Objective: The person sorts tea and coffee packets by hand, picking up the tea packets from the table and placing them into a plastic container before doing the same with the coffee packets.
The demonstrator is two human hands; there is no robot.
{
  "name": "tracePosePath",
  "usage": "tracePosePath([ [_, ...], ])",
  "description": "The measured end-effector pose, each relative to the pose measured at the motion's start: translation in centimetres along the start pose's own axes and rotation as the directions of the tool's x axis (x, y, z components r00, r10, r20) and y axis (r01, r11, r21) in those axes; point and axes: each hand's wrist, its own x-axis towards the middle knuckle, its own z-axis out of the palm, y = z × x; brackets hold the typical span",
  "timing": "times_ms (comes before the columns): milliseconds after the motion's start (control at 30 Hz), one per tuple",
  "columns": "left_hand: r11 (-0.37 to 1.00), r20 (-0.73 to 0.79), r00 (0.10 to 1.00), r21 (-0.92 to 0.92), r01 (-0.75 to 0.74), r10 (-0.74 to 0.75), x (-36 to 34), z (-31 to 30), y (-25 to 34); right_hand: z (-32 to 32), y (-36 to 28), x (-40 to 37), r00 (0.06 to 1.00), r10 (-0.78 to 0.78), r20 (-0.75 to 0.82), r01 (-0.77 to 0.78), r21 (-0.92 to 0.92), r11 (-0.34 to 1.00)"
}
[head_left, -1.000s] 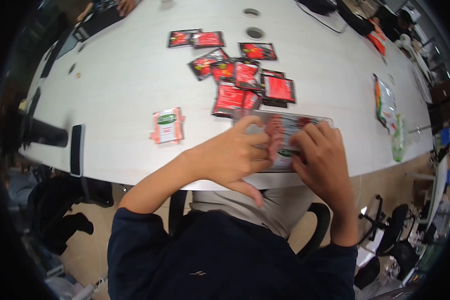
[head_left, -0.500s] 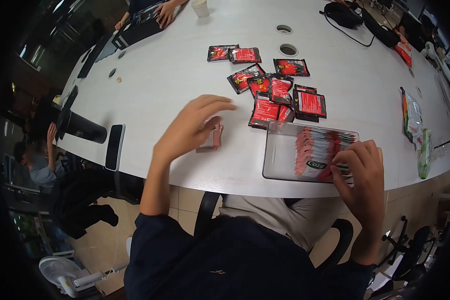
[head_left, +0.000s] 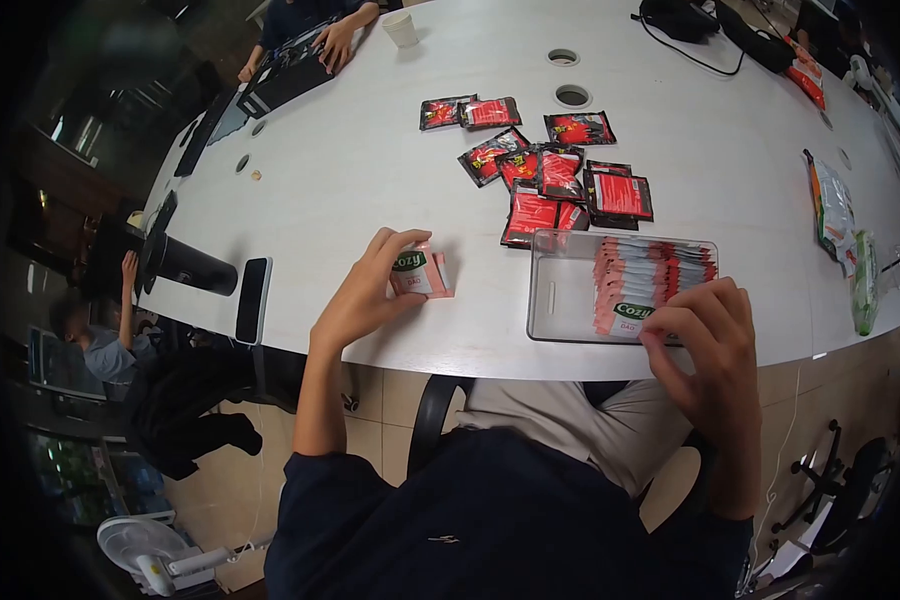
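Observation:
My left hand [head_left: 365, 285] is closed around a small stack of pink-and-white Cozy tea sachets [head_left: 411, 273], at the table's front, left of the box. A clear plastic box [head_left: 547, 300] stands in front of me, with a row of similar sachets [head_left: 632, 285] upright in its right part. At the box's front right, my right hand [head_left: 715, 340] has thumb and fingertips together at the edge of the front Cozy sachet [head_left: 625, 318]. The hand hides the row's front right end. Behind the box lie several red-and-black packets [head_left: 537, 213], some overlapping.
A phone [head_left: 254, 300] and a black tumbler [head_left: 198, 268] lie at the left. Farther back are a paper cup [head_left: 400, 30] and another person's hands [head_left: 338, 42] on a black case. Snack bags [head_left: 832, 225] lie along the right edge, and a black bag [head_left: 682, 22] sits behind.
My left hand has gone from hovering open over the small sachet stack to gripping it, turning its label into view. My right thumb and fingers have closed together at the front sachet.

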Motion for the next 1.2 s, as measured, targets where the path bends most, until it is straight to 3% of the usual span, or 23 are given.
tracePosePath([
  [33, 1.0, 0.009, 1.0, 0.004, -0.007, 0.007, -0.5, 0.2, 0.1, 0.1, -0.1, -0.2, 1.0, 0.011, -0.005, -0.011, -0.001, 1.0],
  [100, 0.945, -0.105, 0.993, -0.317, -0.085, 0.054, -1.6, 1.3, 0.6, 0.6, -0.6, -0.7, 0.999, -0.053, 0.005, 0.053, 0.05, 0.997],
  [133, 0.94, -0.089, 0.994, -0.327, -0.094, 0.069, -2.2, 2.0, 1.5, 1.0, -1.1, -1.0, 0.999, -0.032, 0.009, 0.032, 0.036, 0.999],
  [200, 0.84, -0.079, 0.976, -0.497, -0.216, 0.204, -3.7, 2.9, 4.2, 2.1, -2.6, -1.4, 0.998, -0.061, -0.008, 0.061, 0.272, 0.96],
  [233, 0.846, 0.009, 0.959, -0.473, -0.245, 0.283, -4.1, 3.4, 5.2, 2.6, -3.3, -1.5, 0.999, -0.039, -0.002, 0.038, 0.254, 0.966],
  [267, 0.848, 0.095, 0.929, -0.451, -0.279, 0.357, -4.3, 4.0, 6.4, 3.0, -4.0, -1.6, 0.999, -0.038, -0.024, 0.044, 0.398, 0.916],
  [300, 0.774, 0.08, 0.904, -0.551, -0.311, 0.42, -4.2, 5.3, 7.8, 3.3, -4.3, -1.7, 0.998, -0.036, -0.047, 0.056, 0.529, 0.847],
  [333, 0.797, 0.197, 0.887, -0.549, -0.254, 0.418, -4.2, 6.0, 8.8, 3.5, -4.5, -2.0, 0.999, -0.022, -0.038, 0.039, 0.511, 0.859],
  [433, 0.638, 0.094, 0.919, -0.746, -0.189, 0.382, -5.0, 10.7, 10.2, 3.8, -4.2, -3.1, 0.982, 0.036, 0.184, -0.133, 0.545, 0.828],
  [500, 0.324, 0.066, 0.95, -0.945, -0.038, 0.305, -4.7, 12.1, 10.6, 3.3, -3.8, -3.7, 0.981, 0.088, 0.175, -0.17, 0.537, 0.826],
  [633, 0.15, 0.155, 0.973, -0.98, 0.129, 0.173, -5.8, 12.8, 9.8, 1.3, -2.9, -3.8, 0.976, 0.156, 0.154, -0.214, 0.51, 0.833],
  [667, 0.147, 0.154, 0.973, -0.981, 0.129, 0.17, -5.8, 12.7, 9.3, 0.6, -2.3, -3.7, 0.975, 0.154, 0.159, -0.215, 0.51, 0.833],
  [733, 0.259, 0.062, 0.987, -0.966, 0.021, 0.151, -5.9, 12.8, 8.0, -0.7, -0.5, -3.2, 0.971, 0.216, -0.1, -0.131, 0.53, 0.838],
  [767, 0.223, -0.031, 0.979, -0.972, -0.076, 0.201, -5.5, 12.6, 7.7, -0.9, 0.1, -2.7, 0.973, 0.211, -0.092, -0.131, 0.534, 0.835],
  [833, 0.259, -0.034, 0.986, -0.963, -0.076, 0.163, -5.8, 12.3, 6.6, -1.0, 1.0, -1.7, 0.903, 0.387, -0.185, -0.213, 0.588, 0.78],
  [867, 0.293, -0.036, 0.99, -0.953, -0.074, 0.134, -5.8, 12.2, 6.3, -0.8, 1.3, -1.1, 0.903, 0.388, -0.183, -0.216, 0.588, 0.779],
  [900, 0.241, 0.011, 1.0, -0.97, 0.003, 0.028, -6.0, 11.8, 6.9, -0.4, 1.6, -0.4, 0.934, 0.341, -0.102, -0.226, 0.57, 0.79],
  [1033, 0.334, -0.032, 0.999, -0.942, -0.024, -0.016, -6.2, 12.0, 6.5, 1.3, 1.7, 0.9, 0.961, 0.224, 0.16, -0.274, 0.472, 0.838],
  [1067, 0.341, -0.052, 0.998, -0.939, -0.042, -0.021, -6.2, 12.1, 6.5, 1.8, 2.0, 0.9, 0.961, 0.223, 0.166, -0.276, 0.473, 0.837],
  [1133, 0.347, -0.074, 0.997, -0.936, -0.059, -0.032, -6.2, 12.2, 6.4, 2.7, 2.8, 0.8, 0.99, 0.074, 0.124, -0.103, 0.249, 0.963],
  [1200, 0.357, -0.067, 0.997, -0.932, -0.054, -0.026, -6.3, 12.2, 6.2, 3.0, 2.9, 0.7, 0.991, 0.065, 0.114, -0.086, 0.183, 0.979],
])
